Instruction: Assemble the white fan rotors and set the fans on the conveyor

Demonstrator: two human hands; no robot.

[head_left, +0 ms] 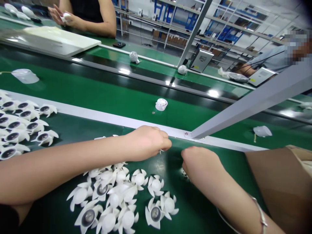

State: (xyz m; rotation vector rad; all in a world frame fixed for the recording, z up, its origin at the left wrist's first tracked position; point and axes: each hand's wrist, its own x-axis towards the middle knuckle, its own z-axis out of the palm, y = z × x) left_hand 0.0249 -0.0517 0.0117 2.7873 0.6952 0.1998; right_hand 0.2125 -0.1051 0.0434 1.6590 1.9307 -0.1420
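Observation:
My left hand (150,143) reaches across above the green work surface, its fingers curled closed. A tiny white bit shows under its fingertips, too small to name. To its right my right hand (203,164) is also closed, knuckles up, with its fingertips hidden from me. Beneath that hand a small black-and-white speckled thing (184,174) peeks out; whether the fingers grip it I cannot see. Below my left forearm lies a loose heap of white fan impellers (114,198), some turned with their dark hubs up. The nearest single impeller (156,185) sits at the heap's right edge.
More impellers (14,125) stand in rows at left. Beyond a white rail (97,115), a green belt (109,97) carries white round housings (161,104). A slanted grey post (234,109) rises from the rail. A cardboard box (275,182) is at right. Co-workers sit across the line.

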